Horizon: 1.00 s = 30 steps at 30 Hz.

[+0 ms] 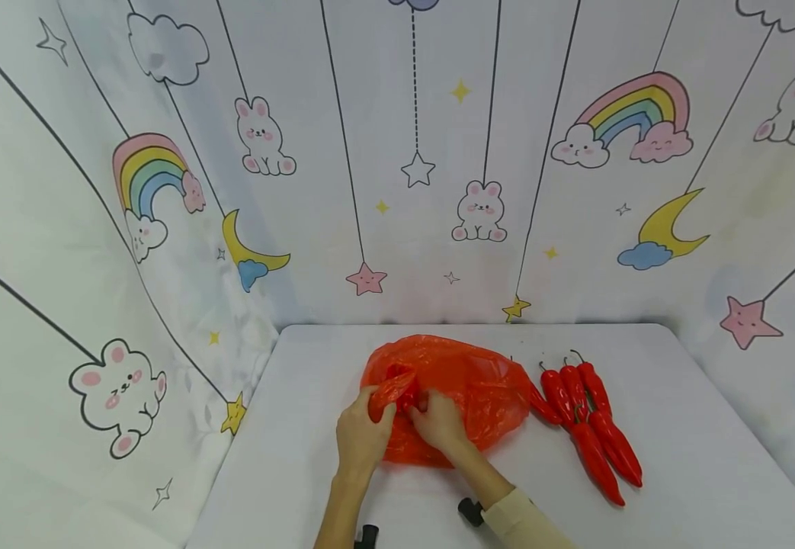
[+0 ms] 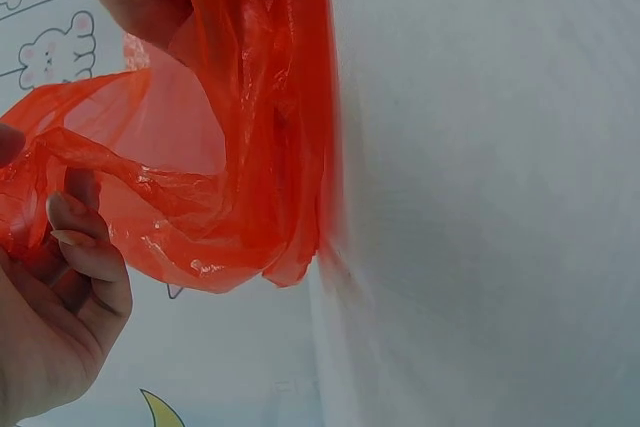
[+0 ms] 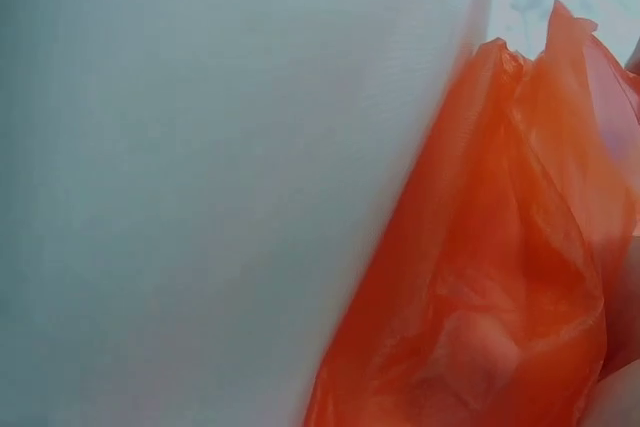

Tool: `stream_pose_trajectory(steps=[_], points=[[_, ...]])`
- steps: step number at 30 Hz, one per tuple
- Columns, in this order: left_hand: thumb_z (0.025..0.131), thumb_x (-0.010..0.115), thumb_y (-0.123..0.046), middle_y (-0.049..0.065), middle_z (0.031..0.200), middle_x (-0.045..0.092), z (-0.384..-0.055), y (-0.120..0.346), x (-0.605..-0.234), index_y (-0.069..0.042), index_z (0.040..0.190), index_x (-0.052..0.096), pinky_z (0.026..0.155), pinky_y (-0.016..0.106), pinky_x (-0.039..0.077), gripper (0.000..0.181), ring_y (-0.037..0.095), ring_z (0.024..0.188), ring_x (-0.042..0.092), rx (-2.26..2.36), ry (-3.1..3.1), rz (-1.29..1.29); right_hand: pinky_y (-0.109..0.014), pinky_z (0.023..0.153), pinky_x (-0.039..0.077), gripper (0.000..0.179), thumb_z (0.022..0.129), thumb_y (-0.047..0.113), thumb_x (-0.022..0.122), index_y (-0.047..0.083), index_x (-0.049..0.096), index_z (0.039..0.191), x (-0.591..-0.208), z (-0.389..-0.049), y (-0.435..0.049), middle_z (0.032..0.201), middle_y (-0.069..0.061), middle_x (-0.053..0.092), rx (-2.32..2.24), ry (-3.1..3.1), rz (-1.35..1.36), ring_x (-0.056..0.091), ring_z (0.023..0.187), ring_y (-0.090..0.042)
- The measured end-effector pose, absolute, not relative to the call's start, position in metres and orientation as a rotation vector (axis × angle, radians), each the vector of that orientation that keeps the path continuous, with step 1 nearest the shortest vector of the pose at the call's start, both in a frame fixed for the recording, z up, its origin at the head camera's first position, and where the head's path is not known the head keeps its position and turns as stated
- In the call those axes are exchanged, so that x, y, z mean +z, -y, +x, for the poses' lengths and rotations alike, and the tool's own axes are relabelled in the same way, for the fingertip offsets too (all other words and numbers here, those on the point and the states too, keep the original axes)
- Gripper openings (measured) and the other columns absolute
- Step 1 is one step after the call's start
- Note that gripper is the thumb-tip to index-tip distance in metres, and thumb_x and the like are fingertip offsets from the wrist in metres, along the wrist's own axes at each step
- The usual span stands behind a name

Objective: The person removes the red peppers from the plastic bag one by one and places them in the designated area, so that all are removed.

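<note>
A thin, crumpled red plastic bag (image 1: 486, 389) lies on the white table in front of me, its mouth bunched between my hands. My left hand (image 1: 361, 436) grips the raised edge of the bag, thumb toward the middle. In the left wrist view its curled fingers (image 2: 85, 247) hold the gathered plastic. My right hand (image 1: 441, 423) pinches the bag just to the right, its fingertips partly hidden by folds. The right wrist view shows the bag (image 3: 500, 277) close up. What the bag contains cannot be seen.
Several long red chili peppers (image 1: 596, 457) with curved stems lie together right of the bag. One pepper (image 1: 543, 406) is partly covered by the bag's right edge. A white curtain (image 1: 397, 229) with cartoon drawings stands behind the white table (image 1: 699, 488).
</note>
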<state>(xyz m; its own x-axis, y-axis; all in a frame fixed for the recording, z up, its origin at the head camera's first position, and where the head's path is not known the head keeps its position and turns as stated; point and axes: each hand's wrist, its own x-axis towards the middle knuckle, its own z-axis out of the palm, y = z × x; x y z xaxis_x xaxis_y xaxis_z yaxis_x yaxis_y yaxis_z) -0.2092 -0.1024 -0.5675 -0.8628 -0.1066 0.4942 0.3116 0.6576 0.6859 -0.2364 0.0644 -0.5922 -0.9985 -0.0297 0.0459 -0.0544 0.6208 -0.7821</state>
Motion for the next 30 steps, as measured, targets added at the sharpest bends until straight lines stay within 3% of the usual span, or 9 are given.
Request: stream_pose_trajectory(steps=[15, 30], points=[[0.093, 0.074, -0.025, 0.006, 0.094, 0.078, -0.21, 0.102, -0.569, -0.009, 0.113, 0.072, 0.073, 0.039, 0.062, 0.026, 0.021, 0.077, 0.071, -1.077, 2.394, -0.159, -0.03, 0.057, 0.052, 0.027, 0.092, 0.027, 0.079, 0.007, 0.065, 0.104, -0.59, -0.243, -0.059, 0.066, 0.001, 0.058, 1.341, 2.826, -0.056, 0.056, 0.06, -0.018], [0.093, 0.074, -0.024, 0.006, 0.093, 0.078, -0.209, 0.101, -0.568, -0.009, 0.114, 0.072, 0.073, 0.04, 0.063, 0.026, 0.021, 0.076, 0.071, -1.068, 2.384, -0.17, -0.031, 0.059, 0.056, 0.021, 0.089, 0.025, 0.082, 0.007, 0.078, 0.098, -0.591, -0.251, -0.058, 0.06, 0.001, 0.063, 1.464, 2.792, -0.108, 0.061, 0.057, -0.018]])
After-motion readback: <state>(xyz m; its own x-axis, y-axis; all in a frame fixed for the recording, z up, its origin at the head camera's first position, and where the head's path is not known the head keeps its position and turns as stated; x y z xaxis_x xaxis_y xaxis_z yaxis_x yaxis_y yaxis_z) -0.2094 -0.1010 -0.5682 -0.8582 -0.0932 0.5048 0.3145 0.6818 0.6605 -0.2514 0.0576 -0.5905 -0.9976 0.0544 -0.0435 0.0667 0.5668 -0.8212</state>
